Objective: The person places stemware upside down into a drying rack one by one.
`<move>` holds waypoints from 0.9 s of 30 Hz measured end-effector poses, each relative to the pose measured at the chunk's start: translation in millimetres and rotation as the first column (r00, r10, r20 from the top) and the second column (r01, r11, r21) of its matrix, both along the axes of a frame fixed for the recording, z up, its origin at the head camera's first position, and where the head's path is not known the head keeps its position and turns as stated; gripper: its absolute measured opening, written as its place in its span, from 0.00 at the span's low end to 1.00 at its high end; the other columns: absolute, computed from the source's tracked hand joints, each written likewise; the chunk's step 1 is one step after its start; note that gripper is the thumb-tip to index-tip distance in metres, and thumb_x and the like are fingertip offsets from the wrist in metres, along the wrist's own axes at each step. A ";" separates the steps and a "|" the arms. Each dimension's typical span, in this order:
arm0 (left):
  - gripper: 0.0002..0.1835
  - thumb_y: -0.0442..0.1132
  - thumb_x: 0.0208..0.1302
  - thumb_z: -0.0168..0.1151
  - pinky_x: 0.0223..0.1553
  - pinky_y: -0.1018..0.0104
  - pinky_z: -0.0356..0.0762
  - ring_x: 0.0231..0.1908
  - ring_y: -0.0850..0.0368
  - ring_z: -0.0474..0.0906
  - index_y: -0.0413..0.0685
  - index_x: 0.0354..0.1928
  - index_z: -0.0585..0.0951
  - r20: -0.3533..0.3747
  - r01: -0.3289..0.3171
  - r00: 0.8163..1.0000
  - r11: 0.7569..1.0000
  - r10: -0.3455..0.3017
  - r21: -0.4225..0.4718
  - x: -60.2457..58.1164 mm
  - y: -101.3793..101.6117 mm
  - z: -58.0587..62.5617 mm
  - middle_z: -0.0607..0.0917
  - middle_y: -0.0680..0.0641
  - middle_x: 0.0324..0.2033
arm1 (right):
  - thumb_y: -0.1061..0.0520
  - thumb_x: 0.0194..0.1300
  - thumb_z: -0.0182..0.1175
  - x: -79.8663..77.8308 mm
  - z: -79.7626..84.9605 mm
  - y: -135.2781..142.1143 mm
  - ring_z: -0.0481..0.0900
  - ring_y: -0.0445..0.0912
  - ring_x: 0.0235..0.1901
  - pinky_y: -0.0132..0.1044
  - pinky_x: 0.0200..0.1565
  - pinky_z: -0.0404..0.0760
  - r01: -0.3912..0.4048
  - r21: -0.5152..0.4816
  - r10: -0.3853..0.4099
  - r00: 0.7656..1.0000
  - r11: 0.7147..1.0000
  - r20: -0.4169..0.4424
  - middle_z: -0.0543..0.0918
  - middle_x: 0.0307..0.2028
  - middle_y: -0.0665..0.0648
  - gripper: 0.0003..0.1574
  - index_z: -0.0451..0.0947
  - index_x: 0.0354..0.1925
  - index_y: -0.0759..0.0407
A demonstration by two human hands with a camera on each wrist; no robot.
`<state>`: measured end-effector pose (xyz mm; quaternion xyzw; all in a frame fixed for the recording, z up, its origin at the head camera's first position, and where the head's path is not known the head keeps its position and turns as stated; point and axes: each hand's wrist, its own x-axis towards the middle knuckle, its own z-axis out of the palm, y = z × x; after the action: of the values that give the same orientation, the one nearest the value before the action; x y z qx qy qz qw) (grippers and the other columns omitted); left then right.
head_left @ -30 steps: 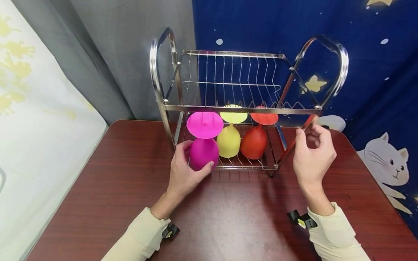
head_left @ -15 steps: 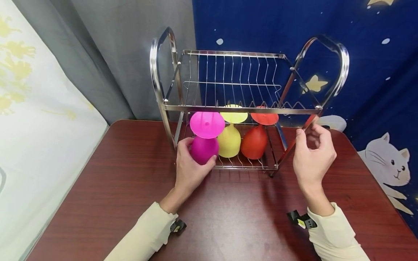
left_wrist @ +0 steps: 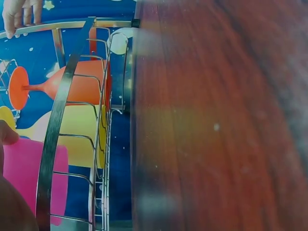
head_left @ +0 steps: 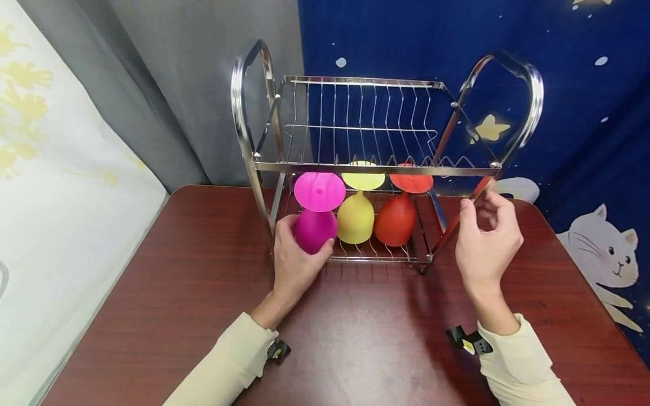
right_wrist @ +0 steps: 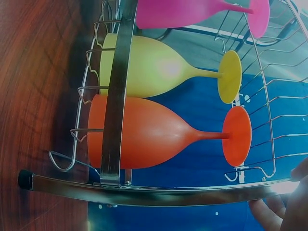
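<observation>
My left hand (head_left: pixel 297 256) grips the bowl of a magenta plastic wine glass (head_left: pixel 316 228), fingers round its left side and thumb at the front. The glass stands upside down, foot up, at the left of the lower tier. Beside it are an upside-down yellow wine glass (head_left: pixel 355 220) and an orange-red one (right_wrist: pixel 149 132), both on the lower wires. My right hand (head_left: pixel 487 245) pinches the right front post of the two-tier metal dish rack (head_left: pixel 376 169). In the left wrist view, the front rail partly covers the magenta glass (left_wrist: pixel 24 163).
The rack stands at the back of a reddish-brown wooden table (head_left: pixel 355 327). Its upper tier of wires overhangs the glasses' feet. Behind it hang a grey curtain (head_left: pixel 213 101) and a blue curtain (head_left: pixel 386 39) with stars and a cat.
My left hand has carried the magenta glass slightly up and farther back into the rack, in line with the others. My right hand keeps its hold on the post.
</observation>
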<state>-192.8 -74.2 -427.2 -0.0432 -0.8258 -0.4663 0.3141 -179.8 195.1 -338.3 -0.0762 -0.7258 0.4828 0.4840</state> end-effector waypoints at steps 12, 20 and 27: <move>0.38 0.53 0.46 0.73 0.42 0.53 0.80 0.45 0.49 0.77 0.45 0.57 0.69 0.147 -0.058 0.987 0.998 0.059 -0.010 -6.1 3.0 9.2 0.79 0.44 0.48 | 0.61 0.61 0.64 -1.0 -1.8 2.9 0.80 0.33 0.31 0.21 0.34 0.74 -0.008 -0.010 0.008 1.000 1.000 0.013 0.85 0.37 0.52 0.15 0.82 0.47 0.59; 0.37 0.53 0.45 0.74 0.41 0.53 0.81 0.44 0.50 0.77 0.47 0.55 0.69 0.213 -0.072 0.974 0.997 0.075 -0.018 -14.1 6.8 14.6 0.79 0.45 0.46 | 0.62 0.60 0.64 1.1 1.5 2.2 0.79 0.33 0.31 0.22 0.37 0.75 -0.002 -0.006 0.002 1.000 1.000 0.009 0.85 0.38 0.54 0.15 0.82 0.47 0.60; 0.37 0.53 0.45 0.73 0.41 0.53 0.82 0.44 0.49 0.78 0.49 0.56 0.69 0.253 -0.111 0.961 0.994 0.110 -0.011 -18.9 8.7 17.9 0.80 0.45 0.45 | 0.60 0.60 0.65 -1.0 -2.9 5.1 0.79 0.32 0.31 0.22 0.37 0.74 -0.007 -0.004 0.007 1.000 1.000 0.010 0.85 0.37 0.51 0.15 0.83 0.47 0.58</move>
<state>-211.8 -65.5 -409.3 0.0636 -0.8594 -0.4513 0.2317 -180.8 200.2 -341.2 -0.0769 -0.7275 0.4856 0.4785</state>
